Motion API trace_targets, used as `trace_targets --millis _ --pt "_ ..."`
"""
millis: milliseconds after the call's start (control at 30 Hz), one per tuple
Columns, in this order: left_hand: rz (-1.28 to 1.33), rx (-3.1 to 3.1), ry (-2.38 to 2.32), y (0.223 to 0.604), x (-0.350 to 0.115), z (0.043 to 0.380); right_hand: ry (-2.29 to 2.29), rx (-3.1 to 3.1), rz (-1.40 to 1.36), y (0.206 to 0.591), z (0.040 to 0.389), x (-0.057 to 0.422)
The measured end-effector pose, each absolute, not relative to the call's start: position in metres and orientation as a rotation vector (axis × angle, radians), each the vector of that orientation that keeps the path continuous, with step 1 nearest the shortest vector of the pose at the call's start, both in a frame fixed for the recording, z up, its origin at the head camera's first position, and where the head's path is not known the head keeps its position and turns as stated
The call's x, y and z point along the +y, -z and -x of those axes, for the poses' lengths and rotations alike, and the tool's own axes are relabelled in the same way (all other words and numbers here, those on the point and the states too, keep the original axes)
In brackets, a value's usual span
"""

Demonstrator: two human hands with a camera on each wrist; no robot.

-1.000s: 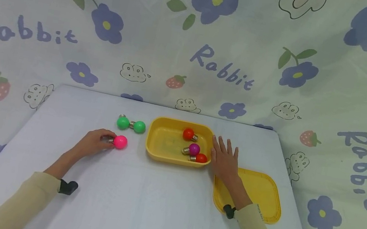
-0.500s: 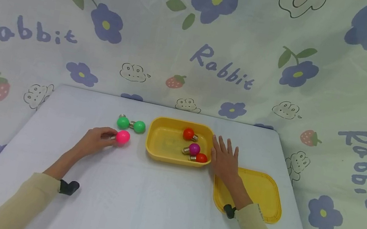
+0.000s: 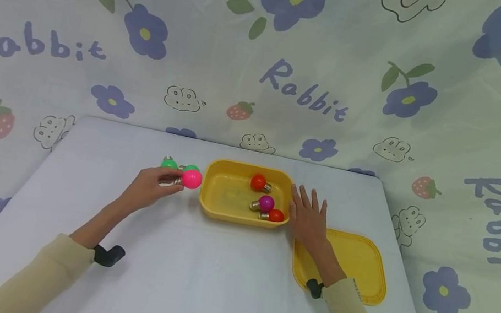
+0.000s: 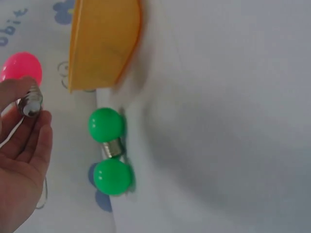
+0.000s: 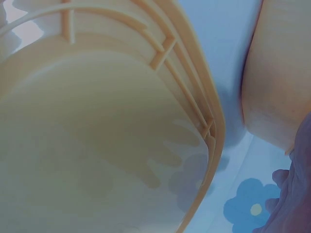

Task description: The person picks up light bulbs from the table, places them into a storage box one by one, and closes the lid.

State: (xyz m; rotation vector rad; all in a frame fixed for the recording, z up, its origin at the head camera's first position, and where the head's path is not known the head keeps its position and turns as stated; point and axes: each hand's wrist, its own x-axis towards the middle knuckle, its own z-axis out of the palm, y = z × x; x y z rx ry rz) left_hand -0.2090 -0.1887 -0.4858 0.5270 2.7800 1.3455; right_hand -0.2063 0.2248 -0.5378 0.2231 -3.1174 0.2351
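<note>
For apparent transfer, the pink bulb point(image 3: 191, 179) is pinched by the left hand point(image 3: 149, 186) — the yellow tub rim point(image 3: 229, 218) must be cleared — and nothing is held by the outstretched right hand point(image 3: 310, 222).

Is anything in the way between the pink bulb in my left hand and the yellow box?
Just the left wall of the yellow box, beside the pink bulb. Nothing else visible stands between; the green bulbs lie beyond your left hand.
</note>
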Motion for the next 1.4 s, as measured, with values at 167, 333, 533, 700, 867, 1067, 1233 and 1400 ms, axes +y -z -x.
trace_targets --millis 167,333,533,700,867,1067,1233,1400 --pt "-0.555 2.763 -1.354 0.474 -0.168 0.211 -0.239 -3.13 -0.213 0.535 0.206 0.224" --pt "-0.606 2.721 -1.375 0.468 -0.145 0.215 -0.222 -3.151 -0.201 0.534 0.206 0.224" --pt "-0.666 2.697 -1.34 0.465 -0.119 0.218 -0.251 -3.139 -0.201 0.534 0.206 0.224" --pt "-0.727 2.693 -1.305 0.471 -0.101 0.221 -0.259 -3.145 -0.202 0.536 0.206 0.223" --pt "-0.688 2.687 -1.226 0.48 -0.085 0.229 -0.251 -3.136 -0.208 0.536 0.206 0.224" --pt "-0.647 2.62 -1.177 0.489 -0.072 0.237 -0.261 -3.13 -0.215 0.536 0.206 0.224" --pt "-0.618 2.614 -1.13 0.497 -0.063 0.243 -0.235 -3.149 -0.209 0.537 0.206 0.224" --pt "-0.603 2.649 -1.04 0.501 -0.054 0.249 -0.228 -3.15 -0.205 0.535 0.206 0.224"
